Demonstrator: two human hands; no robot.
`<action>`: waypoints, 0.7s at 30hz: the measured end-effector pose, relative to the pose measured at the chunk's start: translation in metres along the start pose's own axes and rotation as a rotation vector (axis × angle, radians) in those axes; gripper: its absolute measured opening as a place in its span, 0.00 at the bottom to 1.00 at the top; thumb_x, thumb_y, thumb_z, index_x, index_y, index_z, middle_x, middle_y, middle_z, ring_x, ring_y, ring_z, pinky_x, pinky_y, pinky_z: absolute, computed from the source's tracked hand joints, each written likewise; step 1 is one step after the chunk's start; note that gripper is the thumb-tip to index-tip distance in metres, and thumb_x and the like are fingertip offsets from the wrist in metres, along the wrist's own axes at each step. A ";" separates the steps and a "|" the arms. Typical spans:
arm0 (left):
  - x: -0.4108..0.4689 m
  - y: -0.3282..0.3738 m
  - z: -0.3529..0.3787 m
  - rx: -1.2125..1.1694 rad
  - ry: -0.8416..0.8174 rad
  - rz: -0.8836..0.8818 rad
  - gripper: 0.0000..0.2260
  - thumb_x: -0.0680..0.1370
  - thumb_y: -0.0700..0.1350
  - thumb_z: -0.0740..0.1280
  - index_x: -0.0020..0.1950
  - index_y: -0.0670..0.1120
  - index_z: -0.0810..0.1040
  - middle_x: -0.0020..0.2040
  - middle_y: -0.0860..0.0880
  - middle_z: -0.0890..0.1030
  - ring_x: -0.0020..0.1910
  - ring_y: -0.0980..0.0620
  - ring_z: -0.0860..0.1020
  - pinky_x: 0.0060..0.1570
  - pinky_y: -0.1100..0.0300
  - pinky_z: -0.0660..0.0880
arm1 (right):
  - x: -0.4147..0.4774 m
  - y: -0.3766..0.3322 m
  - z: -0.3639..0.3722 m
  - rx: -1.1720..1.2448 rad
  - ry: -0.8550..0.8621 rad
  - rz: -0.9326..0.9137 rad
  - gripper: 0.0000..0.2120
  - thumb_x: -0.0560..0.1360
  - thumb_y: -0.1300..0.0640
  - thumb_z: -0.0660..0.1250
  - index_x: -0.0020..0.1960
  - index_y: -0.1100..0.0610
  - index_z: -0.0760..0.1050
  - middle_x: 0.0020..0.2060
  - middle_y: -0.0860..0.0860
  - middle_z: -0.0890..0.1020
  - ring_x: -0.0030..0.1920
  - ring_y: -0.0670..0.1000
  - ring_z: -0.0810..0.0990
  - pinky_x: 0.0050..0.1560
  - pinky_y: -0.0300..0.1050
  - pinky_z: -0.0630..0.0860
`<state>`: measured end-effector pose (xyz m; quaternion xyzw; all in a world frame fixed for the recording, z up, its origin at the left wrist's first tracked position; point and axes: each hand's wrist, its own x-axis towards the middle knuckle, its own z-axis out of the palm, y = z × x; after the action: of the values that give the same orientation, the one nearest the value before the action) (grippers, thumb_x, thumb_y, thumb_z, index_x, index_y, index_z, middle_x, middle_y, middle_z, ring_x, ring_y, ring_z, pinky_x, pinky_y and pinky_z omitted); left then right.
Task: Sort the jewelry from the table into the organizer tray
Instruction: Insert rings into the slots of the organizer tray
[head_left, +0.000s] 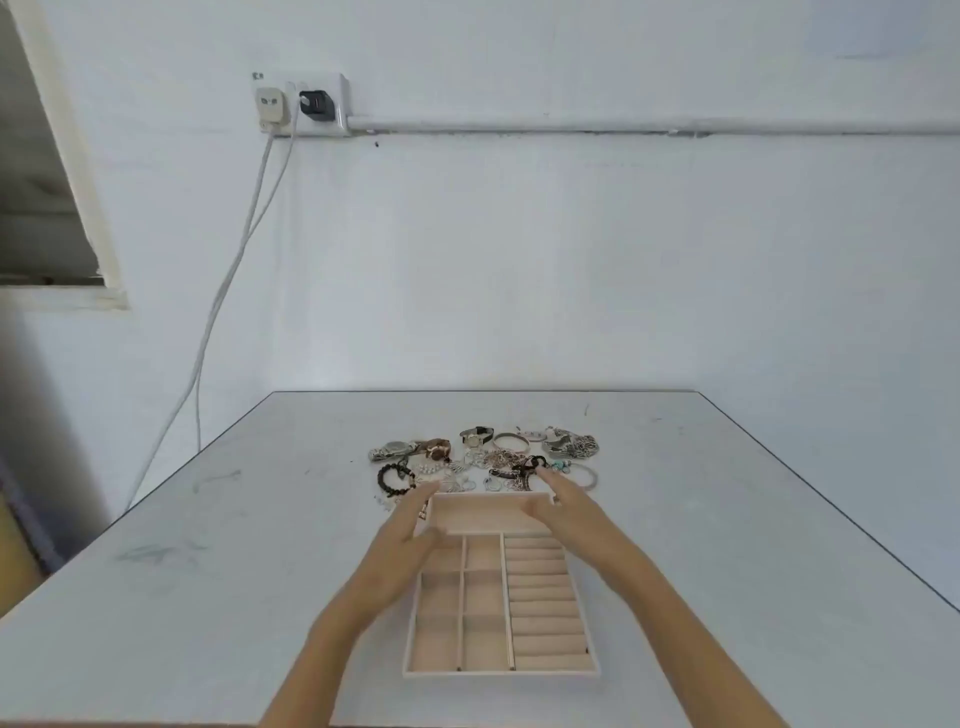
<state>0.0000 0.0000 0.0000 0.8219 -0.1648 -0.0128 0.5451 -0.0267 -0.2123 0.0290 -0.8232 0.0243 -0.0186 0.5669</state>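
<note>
A beige organizer tray (501, 673) lies on the white table, with a long far compartment, several square cells on the left and ring rolls on the right. All its compartments look bare. Beyond its far edge lies a pile of jewelry (488, 460): watches, a black bead bracelet (393, 479), bangles and silver chains. My left hand (410, 525) hovers over the tray's far left corner with fingers straight. My right hand (563, 501) reaches over the far right corner, fingertips close to the jewelry. Neither hand holds anything.
The table (208, 545) is wide, with bare surface left and right of the tray. A white wall stands behind it. Two white cables (228, 270) hang from a wall socket down past the table's far left corner.
</note>
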 end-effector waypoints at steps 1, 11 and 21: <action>-0.005 -0.003 0.005 -0.063 0.023 -0.022 0.24 0.81 0.40 0.59 0.76 0.55 0.58 0.74 0.60 0.58 0.74 0.60 0.54 0.70 0.61 0.53 | -0.005 0.006 0.004 0.064 0.027 -0.018 0.29 0.78 0.48 0.63 0.76 0.46 0.57 0.76 0.43 0.58 0.75 0.45 0.56 0.71 0.45 0.56; -0.012 -0.018 0.025 -0.151 0.135 -0.066 0.27 0.80 0.30 0.51 0.76 0.53 0.59 0.76 0.57 0.57 0.75 0.61 0.53 0.71 0.66 0.50 | -0.019 0.037 0.023 0.183 0.141 0.010 0.26 0.80 0.57 0.59 0.76 0.48 0.58 0.75 0.42 0.59 0.74 0.42 0.57 0.73 0.41 0.53; -0.017 -0.015 0.025 -0.063 0.126 -0.072 0.30 0.77 0.26 0.49 0.76 0.48 0.59 0.72 0.54 0.65 0.72 0.58 0.63 0.60 0.80 0.56 | -0.029 0.035 0.025 0.064 0.127 0.067 0.30 0.78 0.66 0.51 0.78 0.51 0.53 0.71 0.48 0.65 0.35 0.36 0.74 0.29 0.28 0.68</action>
<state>-0.0168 -0.0120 -0.0267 0.8089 -0.0998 0.0140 0.5792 -0.0550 -0.2002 -0.0129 -0.8005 0.0871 -0.0525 0.5906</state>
